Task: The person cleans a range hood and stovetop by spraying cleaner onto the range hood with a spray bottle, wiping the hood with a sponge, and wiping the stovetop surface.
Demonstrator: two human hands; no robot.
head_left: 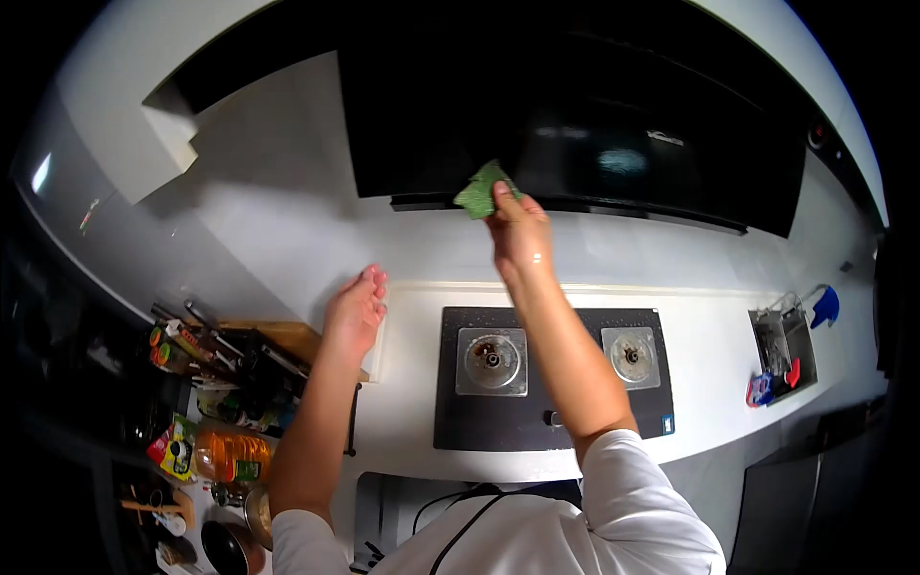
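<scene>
My right hand [518,230] grips a green cloth [487,191] between thumb and fingers, at the lower edge of a glossy black range hood [594,125]. The cloth overlaps the hood's bottom edge. My left hand [356,309] is raised beside the pale wall, left of the stove, with its fingers curled loosely and nothing seen in them. Below my right forearm lies a black two-burner cooktop [556,436]. Its left burner [493,360] has brown residue around it, and the right burner [632,356] shows just past my forearm.
A sink [797,335] with a red item and a blue packet is at the right. At the lower left stand an orange oil bottle [233,455], a yellow-green pouch [175,447], a dark pan [230,549] and several utensils. A white cabinet edge juts out at the upper left.
</scene>
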